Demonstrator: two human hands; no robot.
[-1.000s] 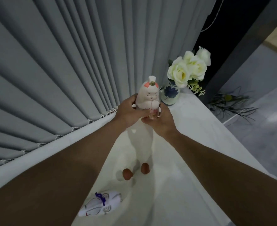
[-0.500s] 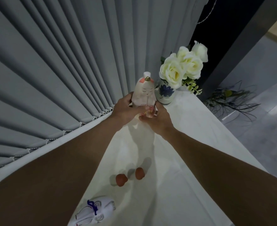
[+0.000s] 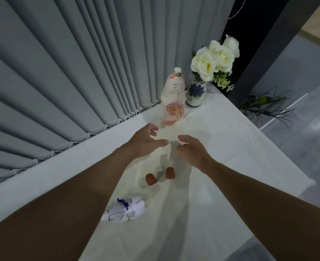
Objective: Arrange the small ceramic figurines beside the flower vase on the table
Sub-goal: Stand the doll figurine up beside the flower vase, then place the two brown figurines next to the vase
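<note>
A tall cream ceramic figurine (image 3: pixel 173 95) with a pink flower on its front stands upright on the white table (image 3: pixel 230 140), just left of a white vase (image 3: pixel 196 93) painted with blue flowers and holding cream roses (image 3: pixel 214 57). My left hand (image 3: pixel 146 141) and my right hand (image 3: pixel 192 149) hover open over the table in front of the figurine, holding nothing. Two small reddish-brown figurines (image 3: pixel 160 177) stand between my forearms. A white figurine with blue markings (image 3: pixel 125 210) lies on its side nearer to me.
A grey pleated curtain (image 3: pixel 70 63) runs along the table's far left edge. A dark pillar (image 3: pixel 268 44) rises behind the vase. Dark dried twigs (image 3: pixel 264 106) lie on the grey floor beyond the table's right edge.
Both hands have let go of the tall figurine, which now stands beside the vase, and have drawn back toward me with fingers apart.
</note>
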